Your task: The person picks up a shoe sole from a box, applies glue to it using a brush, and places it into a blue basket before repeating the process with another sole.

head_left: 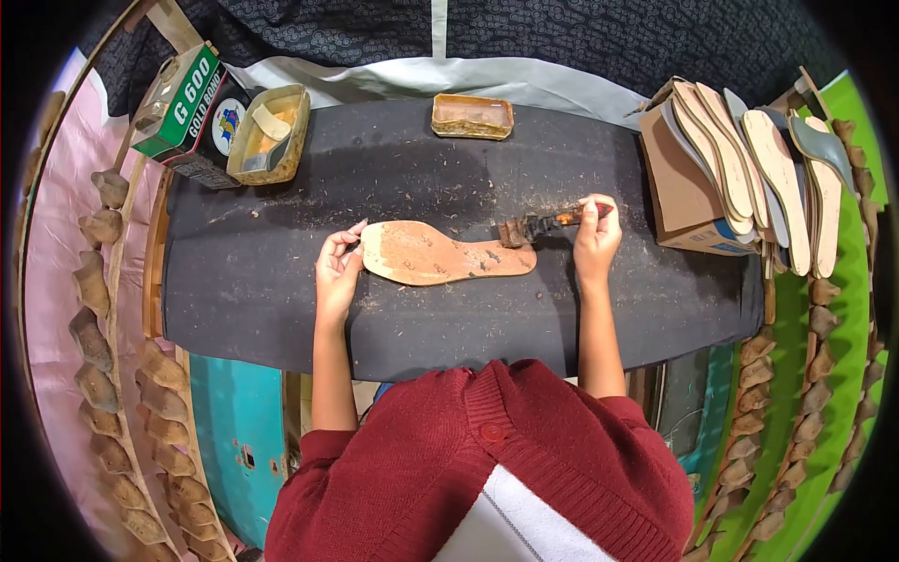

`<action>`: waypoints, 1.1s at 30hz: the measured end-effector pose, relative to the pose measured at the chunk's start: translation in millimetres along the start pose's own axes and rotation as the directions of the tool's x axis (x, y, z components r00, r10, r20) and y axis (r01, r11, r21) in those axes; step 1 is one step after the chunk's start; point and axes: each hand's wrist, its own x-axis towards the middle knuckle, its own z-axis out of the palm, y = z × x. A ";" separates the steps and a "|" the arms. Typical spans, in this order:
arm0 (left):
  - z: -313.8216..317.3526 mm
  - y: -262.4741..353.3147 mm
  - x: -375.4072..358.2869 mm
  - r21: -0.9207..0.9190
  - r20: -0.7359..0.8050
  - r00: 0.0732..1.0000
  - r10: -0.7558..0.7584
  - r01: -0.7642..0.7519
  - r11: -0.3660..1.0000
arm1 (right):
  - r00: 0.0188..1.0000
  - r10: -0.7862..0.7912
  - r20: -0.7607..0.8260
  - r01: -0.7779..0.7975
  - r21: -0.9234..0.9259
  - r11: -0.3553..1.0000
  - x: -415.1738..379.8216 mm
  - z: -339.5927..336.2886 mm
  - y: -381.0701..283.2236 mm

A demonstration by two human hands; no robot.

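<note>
A tan shoe sole (426,251) lies across the middle of the dark table, its wide end toward the left. My left hand (335,262) pinches that wide end at its edge. In my right hand (596,234) is a brush (543,225) with a dark, glue-caked handle, held by its far end. The brush's bristles touch the narrow heel end of the sole. Dark blotches and a paler, uncoated-looking patch mark the sole's upper face.
A yellowed tub (297,140) stands beside a green G 600 can (178,112) at the left. A shallow tray (472,101) sits at the back. Several insoles (782,178) rise from a cardboard box (670,178) at the right. Shoe lasts (94,281) line racks on both sides.
</note>
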 end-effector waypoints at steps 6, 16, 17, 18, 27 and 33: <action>-0.8 1.6 -1.1 0.008 -0.008 1.000 -0.020 0.020 1.000 | 0.999 0.003 -0.053 -0.007 -0.067 0.998 -0.7 -14.8 4.8; -0.4 0.9 -0.5 0.007 -0.012 1.000 -0.015 0.015 1.000 | 0.996 0.061 -0.058 -0.063 -0.033 0.998 -8.8 -6.1 -2.3; -0.9 0.8 -0.7 0.008 -0.014 1.000 -0.013 0.013 1.000 | 0.995 0.053 -0.083 -0.056 -0.031 0.998 -7.5 -6.8 -1.0; -0.6 0.6 -0.8 0.003 -0.010 1.000 -0.010 0.010 1.000 | 0.993 0.045 -0.108 -0.048 -0.030 0.998 -5.7 -8.3 1.2; -1.6 -3.2 2.1 -0.012 -0.001 1.000 0.019 -0.019 1.000 | 0.814 0.580 -0.020 -0.518 0.426 0.741 23.5 -16.9 24.7; -2.3 -5.1 0.9 -0.034 -0.009 1.000 0.011 -0.011 0.999 | 0.756 0.643 0.124 -0.552 0.650 0.523 63.6 37.6 35.5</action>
